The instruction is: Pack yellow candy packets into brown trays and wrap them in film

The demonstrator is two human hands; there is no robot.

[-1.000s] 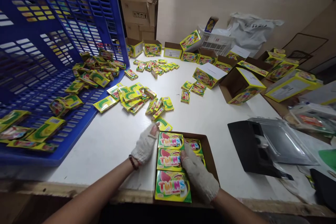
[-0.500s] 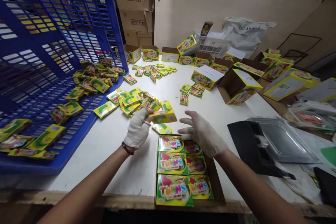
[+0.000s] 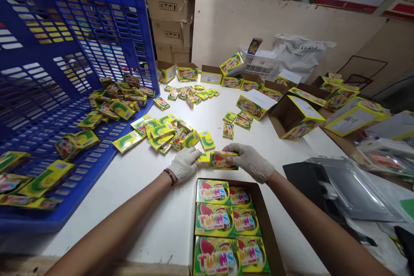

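Observation:
My left hand (image 3: 184,164), in a white fingerless glove, has its fingers closed on the left end of a small yellow candy box (image 3: 203,158). My right hand (image 3: 250,161), also gloved, grips a red-and-green candy box (image 3: 221,159) end to end with it; the two look blurred and touch or overlap. Just in front of me stands an open carton (image 3: 271,241) holding two columns of TWINS boxes (image 3: 215,220), printed faces up. Beyond my left hand lies a loose pile of yellow candy boxes (image 3: 161,131), with a single one (image 3: 207,140) at its right.
A blue plastic crate (image 3: 73,207) tips open at the left, with more candy boxes (image 3: 119,95) inside. Open yellow display cartons (image 3: 294,116) line the back and right. A black-and-clear plastic device (image 3: 352,189) sits at the right. Small boxes (image 3: 242,120) lie mid-table.
My right hand has closed on a candy box, where it was open before. My left hand has moved right, beside it. The view has tilted up slightly.

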